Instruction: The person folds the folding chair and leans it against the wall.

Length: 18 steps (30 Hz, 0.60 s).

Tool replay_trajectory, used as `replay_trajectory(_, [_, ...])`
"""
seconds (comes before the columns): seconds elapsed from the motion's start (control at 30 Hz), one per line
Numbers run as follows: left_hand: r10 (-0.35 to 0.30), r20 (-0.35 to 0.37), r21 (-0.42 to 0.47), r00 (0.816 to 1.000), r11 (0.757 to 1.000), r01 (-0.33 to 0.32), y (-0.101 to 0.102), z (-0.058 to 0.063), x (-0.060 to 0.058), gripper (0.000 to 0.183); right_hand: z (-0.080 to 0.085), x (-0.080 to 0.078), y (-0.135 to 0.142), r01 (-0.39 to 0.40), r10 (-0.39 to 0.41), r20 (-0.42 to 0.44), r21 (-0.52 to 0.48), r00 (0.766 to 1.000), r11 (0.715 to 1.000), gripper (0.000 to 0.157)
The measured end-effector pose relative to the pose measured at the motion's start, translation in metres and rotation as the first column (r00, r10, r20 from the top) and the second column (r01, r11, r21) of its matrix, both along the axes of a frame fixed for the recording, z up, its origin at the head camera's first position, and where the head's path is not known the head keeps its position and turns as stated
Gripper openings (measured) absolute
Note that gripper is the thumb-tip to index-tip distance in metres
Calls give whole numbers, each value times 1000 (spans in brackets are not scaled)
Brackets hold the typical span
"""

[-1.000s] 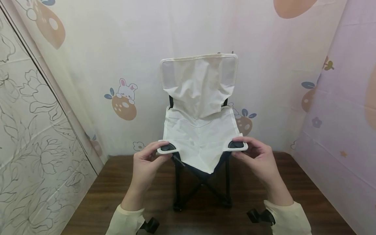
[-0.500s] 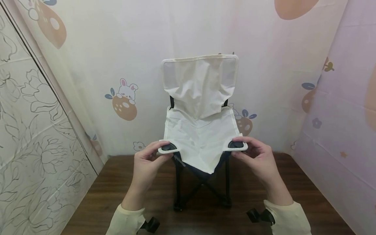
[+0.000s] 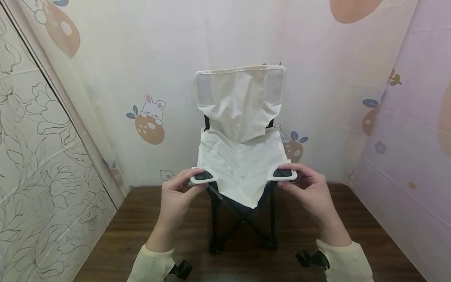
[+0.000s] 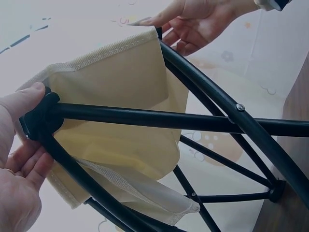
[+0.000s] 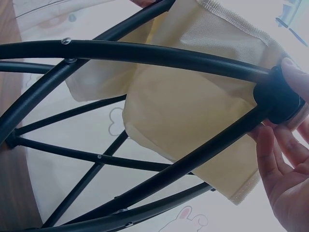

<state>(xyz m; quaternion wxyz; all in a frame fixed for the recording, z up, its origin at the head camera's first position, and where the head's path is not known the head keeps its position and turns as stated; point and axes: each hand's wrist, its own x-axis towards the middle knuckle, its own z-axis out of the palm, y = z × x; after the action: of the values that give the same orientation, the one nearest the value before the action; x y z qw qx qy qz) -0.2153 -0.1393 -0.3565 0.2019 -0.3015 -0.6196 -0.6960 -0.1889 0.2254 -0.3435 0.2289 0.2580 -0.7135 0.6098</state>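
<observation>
A small folding chair with cream fabric and a dark tube frame stands unfolded on the wooden table. At its front left seat corner, my left hand pinches the black corner piece and fabric between thumb and fingers. My right hand grips the matching corner on the right the same way. From below, the left wrist view shows the black joint where two tubes meet, with the thumb on it. In the right wrist view, the fingers hold the other black joint. The seat's front edge sags to a point.
The dark wooden tabletop carries the crossed chair legs. Close behind the chair hangs a light curtain with rabbit and fruit prints. Patterned panels stand at left and right.
Both hands keep hold of the two front corners. The chair and left hand appear shifted very slightly to the right in the head view; otherwise little differs.
</observation>
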Motion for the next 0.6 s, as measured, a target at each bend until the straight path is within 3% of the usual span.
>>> replay_trajectory(0.47, [-11, -6, 7, 1000, 1000, 11, 1, 2, -1, 36, 3, 1, -6, 45, -45, -3, -28, 999, 999, 43])
replay_trajectory(0.6, [-6, -15, 9, 1000, 1000, 6, 1, 2, -2, 37, 2, -1, -5, 19, -19, -16, -27, 1000, 999, 43])
